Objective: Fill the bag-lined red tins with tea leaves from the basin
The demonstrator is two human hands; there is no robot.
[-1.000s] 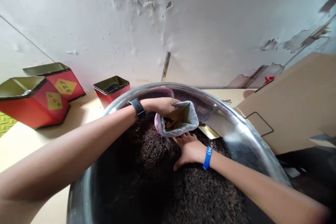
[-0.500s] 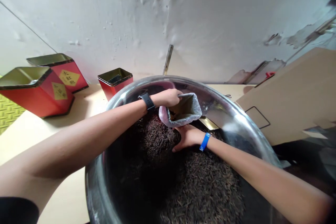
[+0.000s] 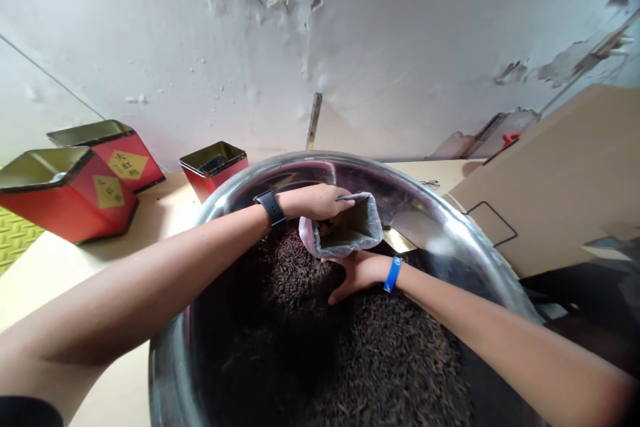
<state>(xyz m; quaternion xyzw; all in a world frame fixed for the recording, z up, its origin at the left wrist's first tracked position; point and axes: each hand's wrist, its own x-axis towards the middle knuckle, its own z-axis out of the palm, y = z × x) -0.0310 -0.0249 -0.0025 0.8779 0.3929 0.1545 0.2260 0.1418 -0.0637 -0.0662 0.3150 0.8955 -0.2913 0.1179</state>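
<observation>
A large metal basin (image 3: 395, 181) holds a heap of dark, twisted tea leaves (image 3: 400, 353). Above the leaves, a tin lined with clear plastic (image 3: 357, 223) is tilted with its mouth toward me. My left hand (image 3: 320, 201), a black watch on its wrist, is closed over the tin's rim at the upper left, fingers reaching inside. My right hand (image 3: 357, 273), with a blue wristband, supports the tin from below; its thumb sticks out over the leaves and its other fingers are partly hidden under the tin. A gold-coloured metal piece (image 3: 399, 240) lies behind my right wrist.
Two red tins with yellow labels, a front one (image 3: 75, 203) and a rear one (image 3: 123, 157), stand at the left. Another red tin (image 3: 213, 170) is behind the basin. Cardboard (image 3: 560, 187) rises at the right, and a peeling wall (image 3: 400, 67) closes off the back.
The view has shifted slightly, so the tin, basin and hands sit a little lower in the picture. Both hands keep their places on the tin.
</observation>
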